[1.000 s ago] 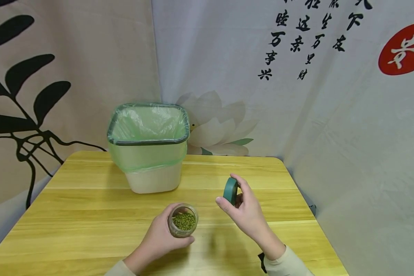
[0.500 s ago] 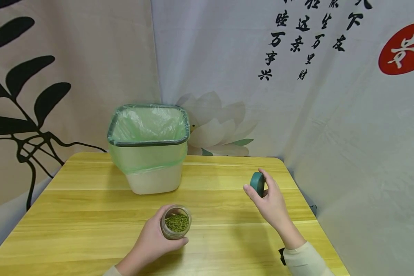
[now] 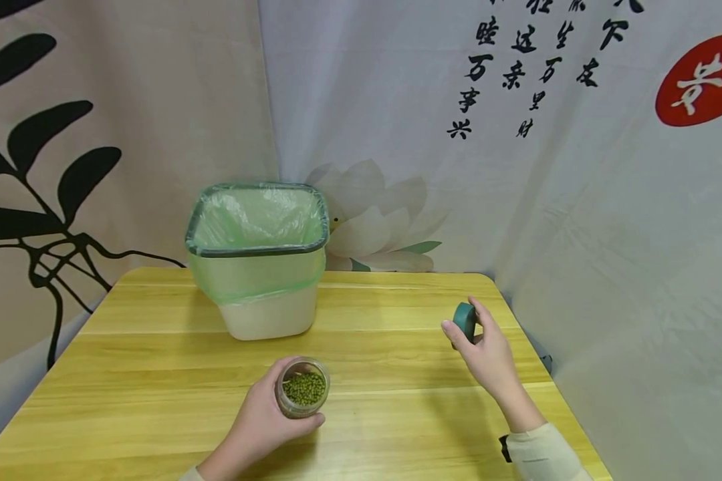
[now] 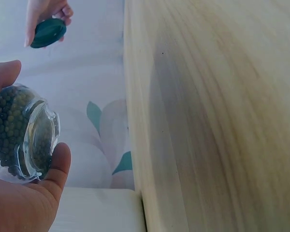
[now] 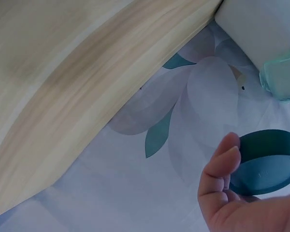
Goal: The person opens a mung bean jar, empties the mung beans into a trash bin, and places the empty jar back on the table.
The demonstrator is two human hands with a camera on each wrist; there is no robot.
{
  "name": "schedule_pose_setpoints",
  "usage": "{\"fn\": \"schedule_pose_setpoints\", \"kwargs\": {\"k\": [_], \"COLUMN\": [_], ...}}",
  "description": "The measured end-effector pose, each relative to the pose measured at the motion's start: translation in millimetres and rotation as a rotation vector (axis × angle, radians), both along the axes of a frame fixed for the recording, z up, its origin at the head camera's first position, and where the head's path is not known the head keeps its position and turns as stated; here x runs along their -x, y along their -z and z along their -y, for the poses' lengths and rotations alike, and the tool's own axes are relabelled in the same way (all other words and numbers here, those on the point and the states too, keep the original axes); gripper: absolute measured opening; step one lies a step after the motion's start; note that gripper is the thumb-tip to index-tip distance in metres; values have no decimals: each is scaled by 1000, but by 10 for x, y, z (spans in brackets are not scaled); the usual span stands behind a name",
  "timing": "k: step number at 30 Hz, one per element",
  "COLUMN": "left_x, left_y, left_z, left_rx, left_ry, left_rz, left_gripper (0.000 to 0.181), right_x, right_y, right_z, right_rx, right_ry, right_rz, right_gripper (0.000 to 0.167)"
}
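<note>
My left hand grips a clear glass jar of small green beans above the table's near middle. The jar's mouth is uncovered and faces the head camera; in the left wrist view the beans show through the glass. Over the table's right side, my right hand holds a round dark green lid on edge between thumb and fingers. Seen from the right wrist, the lid shows its paler inner face. Lid and jar are well apart.
A whitish bin with a green plastic liner stands at the back left of the wooden table. Behind the table hangs a printed cloth with a lotus and black characters.
My right hand has moved to the right with the lid, away from the jar. My left hand has shifted slightly left, still holding the jar.
</note>
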State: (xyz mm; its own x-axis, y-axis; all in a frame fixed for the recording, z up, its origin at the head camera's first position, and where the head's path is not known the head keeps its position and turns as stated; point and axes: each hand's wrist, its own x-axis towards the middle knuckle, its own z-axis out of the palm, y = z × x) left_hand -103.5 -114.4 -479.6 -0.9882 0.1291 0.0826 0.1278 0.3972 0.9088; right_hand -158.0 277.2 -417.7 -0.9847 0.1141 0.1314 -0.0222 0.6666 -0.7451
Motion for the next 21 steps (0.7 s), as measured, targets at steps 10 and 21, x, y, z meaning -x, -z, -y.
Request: {"fn": "schedule_pose_setpoints", "kwargs": {"k": [10,21], "left_x": [-16,-25], "left_y": [-15,-37], "left_z": [40,80], "left_rx": [-4,12], "left_ry": [3,-21], "left_rz": [-15,-12], "left_gripper": [94,95], "right_x": [-18,9], "right_y": [2,-8], "right_z": [-82,-154], "right_rx": [33,-32], "right_ry": [12,15], "right_rz": [23,29], "right_gripper": [94,93]}}
